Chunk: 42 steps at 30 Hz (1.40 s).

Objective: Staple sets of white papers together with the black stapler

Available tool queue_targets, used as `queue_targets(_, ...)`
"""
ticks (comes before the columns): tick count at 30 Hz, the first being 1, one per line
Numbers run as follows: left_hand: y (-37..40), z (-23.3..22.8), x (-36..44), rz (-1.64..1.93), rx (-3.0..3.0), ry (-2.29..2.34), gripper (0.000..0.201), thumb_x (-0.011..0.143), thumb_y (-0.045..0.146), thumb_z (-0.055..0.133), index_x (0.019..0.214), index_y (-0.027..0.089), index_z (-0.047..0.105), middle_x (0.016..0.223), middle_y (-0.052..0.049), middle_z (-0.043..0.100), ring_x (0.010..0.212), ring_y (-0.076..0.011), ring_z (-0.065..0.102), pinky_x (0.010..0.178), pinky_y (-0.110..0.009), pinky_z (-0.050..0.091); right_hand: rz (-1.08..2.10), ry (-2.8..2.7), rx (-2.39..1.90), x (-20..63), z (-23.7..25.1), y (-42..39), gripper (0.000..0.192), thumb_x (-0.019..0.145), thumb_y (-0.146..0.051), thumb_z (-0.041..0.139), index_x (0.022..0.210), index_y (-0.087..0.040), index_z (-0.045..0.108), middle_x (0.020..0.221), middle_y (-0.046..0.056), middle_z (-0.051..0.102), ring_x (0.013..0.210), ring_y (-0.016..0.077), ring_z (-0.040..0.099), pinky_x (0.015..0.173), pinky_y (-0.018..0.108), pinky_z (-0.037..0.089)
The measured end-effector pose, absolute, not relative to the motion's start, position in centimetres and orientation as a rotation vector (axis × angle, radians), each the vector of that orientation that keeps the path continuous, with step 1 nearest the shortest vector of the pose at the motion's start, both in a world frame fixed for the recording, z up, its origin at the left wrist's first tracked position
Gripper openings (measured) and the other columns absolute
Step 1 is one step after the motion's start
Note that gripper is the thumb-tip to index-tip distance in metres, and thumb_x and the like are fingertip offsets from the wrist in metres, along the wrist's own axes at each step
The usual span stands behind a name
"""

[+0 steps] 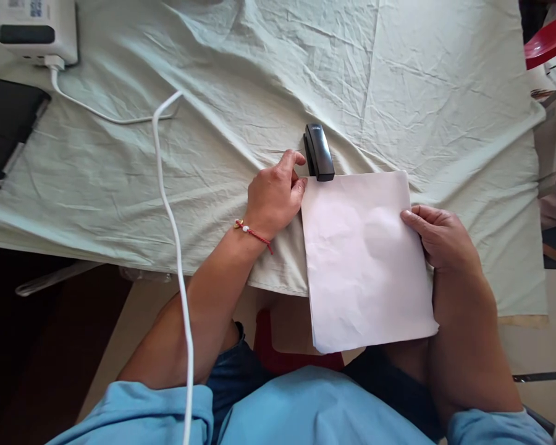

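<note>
Far left: dark flat object (9, 133), cut by the frame edge, lying on the cloth-covered bench (111, 204); pale green cloth, much creased. Just above it, a white block (65, 37) with a dark panel. A white cable (168, 213) is plugged into the block, bends sharply and runs down toward the person's lap. Next, a red cord bracelet (258, 236) on the left wrist. Left hand (277, 193): fingers curled, thumb tip at the paper's upper left corner, forefinger right by the stapler; cannot tell whether it pinches. Black stapler (322, 151) lies on the cloth, front end over the top edge of the paper. White paper (364, 259): upper part on the bench, lower part past its edge above the lap, lower right corner curled. Right hand (445, 238) clamped on the paper's right edge, thumb on top. Upper right: a red curved object (550, 40), beyond the bench.
</note>
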<state>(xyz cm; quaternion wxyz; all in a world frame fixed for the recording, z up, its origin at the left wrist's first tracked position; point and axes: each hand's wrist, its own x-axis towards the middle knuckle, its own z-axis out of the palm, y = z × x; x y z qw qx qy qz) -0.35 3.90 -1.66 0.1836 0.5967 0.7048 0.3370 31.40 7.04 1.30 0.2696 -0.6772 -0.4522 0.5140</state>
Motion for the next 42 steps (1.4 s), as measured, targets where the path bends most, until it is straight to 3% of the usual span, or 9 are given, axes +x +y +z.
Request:
queue_targets(5, 3.7, -2.3, -0.6, 1.086, 1.777, 1.858, 0.059, 0.093, 0.008, 0.059, 0.148, 0.027, 0.069, 0.094, -0.002, 0.076, 0.083, -0.0203, 0.070, 0.083, -0.037, 0.059, 1.380, -1.261, -1.802, 33.0, 0.6, 7.7, 0.032, 0.070, -0.049, 0.095, 0.086, -0.023, 0.082, 0.070, -0.001, 0.073, 0.056, 0.0126, 0.056, 0.048, 0.024, 0.044)
queue_targets(9, 3.6, -2.9, -0.7, 1.193, 1.995, 1.688, 0.052, 0.100, 0.012, 0.055, 0.143, 0.033, 0.076, 0.116, -0.006, 0.074, 0.097, -0.0207, 0.071, 0.092, -0.039, 0.063, 1.392, -1.285, -1.796, 33.7, 0.4, 7.9, 0.035, 0.069, -0.052, 0.096, 0.084, -0.024, 0.082, 0.069, -0.002, 0.072, 0.056, 0.0118, 0.054, 0.047, 0.023, 0.043)
queue_targets(15, 4.3, -3.5, -1.0, 1.324, 2.154, 1.535, 0.043, 0.097, 0.012, 0.066, 0.129, 0.036, 0.079, 0.155, -0.002, 0.071, 0.150, -0.0318, 0.061, 0.129, -0.057, 0.047, 1.377, -1.304, -1.818, 33.8, 0.8, 7.8, 0.037, 0.069, -0.054, 0.095, 0.084, -0.023, 0.083, 0.070, -0.002, 0.072, 0.059, 0.0116, 0.056, 0.049, 0.023, 0.045)
queue_targets(26, 3.8, -2.9, -1.6, 1.094, 2.153, 1.623, 0.064, 0.093, -0.007, 0.052, 0.129, 0.039, 0.079, 0.152, 0.005, 0.075, 0.153, -0.0265, 0.062, 0.135, -0.070, 0.031, 1.403, -1.285, -1.847, 33.3, 2.2, 7.6, 0.029, 0.071, -0.046, 0.094, 0.072, -0.024, 0.075, 0.068, -0.002, 0.068, 0.056, 0.0101, 0.052, 0.049, 0.024, 0.043)
queue_targets(30, 2.8, -1.7, -0.6, 0.941, 2.083, 1.752, 0.063, 0.096, -0.004, 0.055, 0.134, 0.042, 0.077, 0.156, 0.007, 0.072, 0.163, -0.0291, 0.051, 0.138, -0.079, 0.014, 1.465, -1.235, -1.799, 33.5, 2.2, 7.4, 0.030, 0.074, -0.049, 0.096, 0.080, -0.026, 0.078, 0.073, -0.001, 0.073, 0.059, 0.0123, 0.058, 0.051, 0.025, 0.050)
queue_targets(33, 2.6, -1.5, -0.2, 0.887, 2.048, 1.779, 0.065, 0.095, -0.005, 0.053, 0.137, 0.039, 0.076, 0.157, 0.003, 0.071, 0.162, -0.0320, 0.052, 0.135, -0.084, 0.015, 1.513, -1.202, -1.764, 33.2, 1.9, 7.2, 0.035, 0.073, -0.052, 0.096, 0.092, -0.027, 0.083, 0.078, 0.000, 0.078, 0.065, 0.0162, 0.067, 0.057, 0.028, 0.058)
queue_targets(35, 2.8, -1.8, -0.3, 0.972, 2.022, 1.734, 0.067, 0.092, -0.007, 0.052, 0.137, 0.036, 0.077, 0.157, 0.000, 0.071, 0.157, -0.0323, 0.058, 0.135, -0.081, 0.024, 1.470, -1.191, -1.761, 32.9, 1.8, 7.3, 0.037, 0.068, -0.051, 0.097, 0.092, -0.025, 0.085, 0.076, 0.001, 0.078, 0.064, 0.0173, 0.068, 0.056, 0.028, 0.058)
queue_targets(39, 3.5, -3.0, -0.5, 1.200, 1.950, 1.447, 0.069, 0.090, -0.006, 0.050, 0.138, 0.035, 0.077, 0.162, 0.001, 0.068, 0.150, -0.0255, 0.066, 0.129, -0.056, 0.051, 1.299, -1.150, -1.790, 32.9, 2.0, 7.9, 0.026, 0.064, -0.037, 0.095, 0.082, -0.022, 0.085, 0.072, 0.003, 0.078, 0.059, 0.0158, 0.063, 0.051, 0.026, 0.052)
queue_targets(42, 3.5, -3.2, -0.4, 1.255, 1.931, 1.374, 0.071, 0.093, -0.003, 0.051, 0.149, 0.037, 0.069, 0.167, 0.001, 0.063, 0.155, -0.0231, 0.060, 0.131, -0.049, 0.051, 1.094, -1.058, -1.808, 33.5, 3.0, 8.6, 0.018, 0.064, -0.029, 0.090, 0.080, -0.023, 0.085, 0.069, 0.002, 0.077, 0.056, 0.0149, 0.059, 0.048, 0.026, 0.046)
